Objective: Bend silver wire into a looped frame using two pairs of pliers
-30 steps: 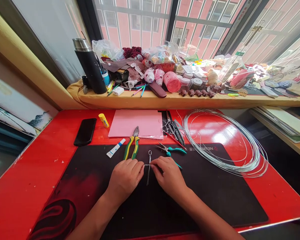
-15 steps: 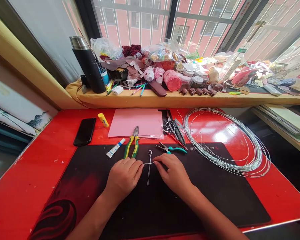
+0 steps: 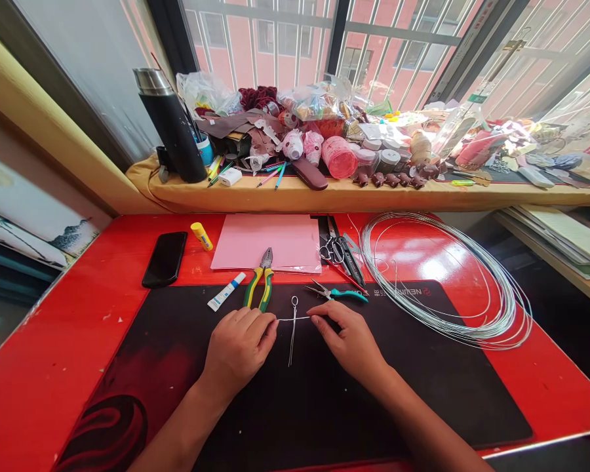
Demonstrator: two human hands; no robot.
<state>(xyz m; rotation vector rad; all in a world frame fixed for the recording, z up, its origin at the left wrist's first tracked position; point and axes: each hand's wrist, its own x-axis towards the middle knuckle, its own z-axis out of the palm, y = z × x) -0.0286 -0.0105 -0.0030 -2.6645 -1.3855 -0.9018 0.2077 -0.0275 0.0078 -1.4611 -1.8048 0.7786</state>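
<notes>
Head view: left hand (image 3: 240, 347) knuckles up on the black mat (image 3: 324, 406), fingers curled, thumb and forefinger pinched on the left end of a short wire (image 3: 297, 319). Right hand (image 3: 351, 341) also palm down, fingertips pinched on the right end of the same wire. Short wire runs level between the two hands, low over the mat; cannot tell if it touches the mat. It crosses a looped wire piece (image 3: 292, 342) that lies pointing away from the person, small eye at the far end, legs toward the person. Crossing sits just below the eye. Cannot tell whether the two wires are twisted together or only touching.

Just beyond the left hand: yellow-green pliers (image 3: 259, 288), handles on the mat, nose over the edge of a pink sheet (image 3: 265, 239). White tube (image 3: 226, 292) just left of them. Teal pliers (image 3: 337, 294) just beyond the right hand, handles to the right. Scissors (image 3: 330, 249) and dark tools at the sheet's right edge. Yellow glue stick (image 3: 202, 236) and black phone (image 3: 165, 259) left of the sheet, on the red table (image 3: 54, 341). Wire coil (image 3: 496, 308) to the right, well apart from the right hand, partly on the mat. Cluttered sill (image 3: 324, 195) behind the table, black flask (image 3: 170, 128) at its left end.
</notes>
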